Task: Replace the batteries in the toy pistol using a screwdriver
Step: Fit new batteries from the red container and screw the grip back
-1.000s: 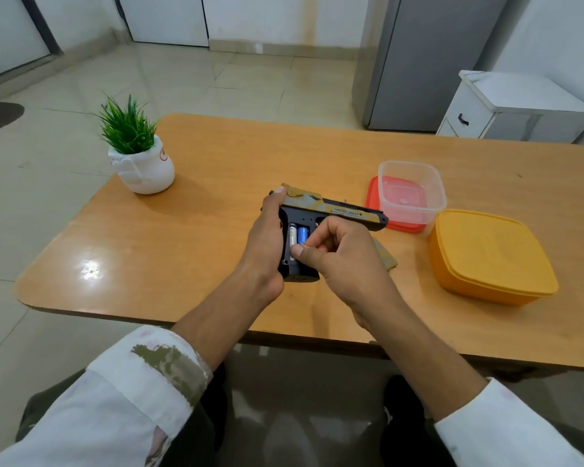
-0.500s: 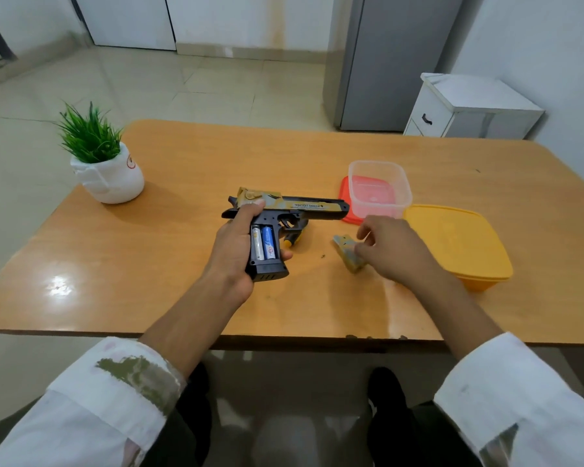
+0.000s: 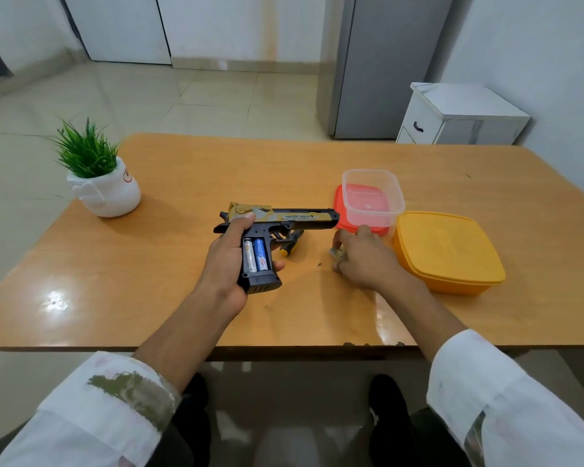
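My left hand grips the black and gold toy pistol by its handle, just above the table, barrel pointing right. The handle's battery bay is uncovered and shows two batteries, one silver and one blue. Behind the pistol lies a screwdriver with a black and yellow handle, partly hidden. My right hand rests on the table to the right, fingers curled over the grey-gold battery cover, which is mostly hidden. A tiny screw lies between the hands.
A clear tub stands on a red lid behind my right hand. A closed yellow box sits right beside that hand. A potted plant stands at the table's left. The wooden table ends close to my body.
My right hand left the pistol's battery bay, moved right and came down on the battery cover on the table. The left hand keeps holding the pistol, now lower and level.
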